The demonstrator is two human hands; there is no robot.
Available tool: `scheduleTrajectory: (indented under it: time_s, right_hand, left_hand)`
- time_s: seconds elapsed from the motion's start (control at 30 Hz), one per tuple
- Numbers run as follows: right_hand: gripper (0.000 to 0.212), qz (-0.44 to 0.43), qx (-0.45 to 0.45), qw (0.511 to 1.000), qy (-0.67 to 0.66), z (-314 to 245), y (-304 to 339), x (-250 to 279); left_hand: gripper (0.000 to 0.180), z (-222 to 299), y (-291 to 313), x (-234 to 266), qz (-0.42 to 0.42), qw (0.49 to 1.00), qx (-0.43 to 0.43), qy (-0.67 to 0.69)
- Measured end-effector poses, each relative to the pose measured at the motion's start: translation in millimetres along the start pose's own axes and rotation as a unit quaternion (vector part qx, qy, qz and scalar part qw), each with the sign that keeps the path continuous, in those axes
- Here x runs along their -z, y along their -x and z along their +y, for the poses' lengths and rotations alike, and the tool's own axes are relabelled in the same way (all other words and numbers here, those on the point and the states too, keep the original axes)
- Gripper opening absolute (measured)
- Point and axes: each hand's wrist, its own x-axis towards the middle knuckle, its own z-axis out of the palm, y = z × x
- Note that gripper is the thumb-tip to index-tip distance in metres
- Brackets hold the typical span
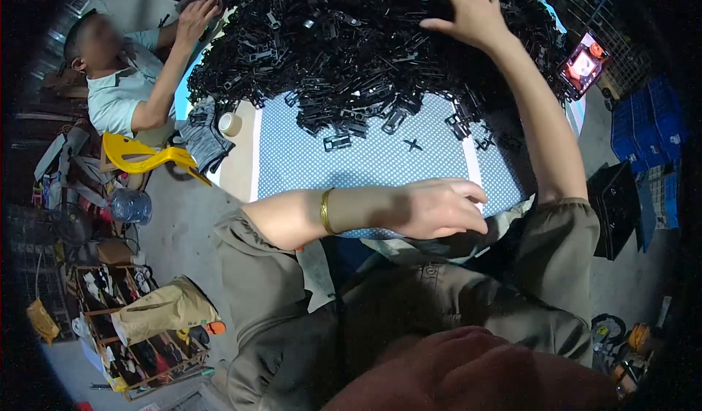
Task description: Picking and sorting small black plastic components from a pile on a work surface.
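A big heap of small black plastic parts, many shaped like little rectangular frames, covers the far part of the table. My right hand reaches over the heap's right side, fingers spread and nothing visible in them. Bent across the near edge is my left arm, with a gold bracelet at the wrist. My left hand is curled in front of my body; whatever its fingers hold, if anything, is hidden. A few loose black pieces and a small cross-shaped black piece lie on the dotted blue-white table cover.
Across at left, a person has a hand at the heap's edge. A tape roll and grey cloth lie near a yellow plastic object. A lit phone stands at right, before blue crates and a black box.
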Motion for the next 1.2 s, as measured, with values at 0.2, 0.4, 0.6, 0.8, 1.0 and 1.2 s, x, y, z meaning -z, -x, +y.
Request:
scheduleTrajectory:
  time_s: [0.2, 0.4, 0.6, 0.8, 1.0, 1.2]
  right_hand:
    - [0.035, 0.137, 0.052, 0.989, 0.031, -21.9, -6.7, -31.7]
    - [0.033, 0.131, 0.120, 0.979, -0.103, -66.6, 11.6, -34.0]
    - [0.046, 0.132, 0.229, 0.939, -0.221, -53.6, 32.5, -33.3]
    - [0.035, 0.126, 0.177, 0.884, -0.414, 28.4, 48.9, 8.6]
    - [0.022, 0.013, 0.071, 0.911, -0.407, 50.5, 71.5, 11.7]
    - [0.027, -0.044, 0.099, 0.990, -0.093, 18.0, 98.7, 25.8]
  left_hand:
    - [0.037, 5.0, 1.0, 1.7, -0.098, 0.994, -0.010, -0.041]
    - [0.040, 7.2, 3.0, -2.7, -0.106, 0.991, -0.032, -0.074]
    - [0.036, -5.2, -2.7, -7.6, -0.045, 0.997, -0.058, -0.036]
    - [0.024, -33.9, 6.3, 51.6, 0.226, 0.925, 0.092, -0.290]
    - [0.036, -58.7, 17.4, 82.5, 0.300, 0.782, 0.266, -0.478]
    - [0.027, -57.5, 17.9, 91.4, 0.268, 0.789, 0.270, -0.482]
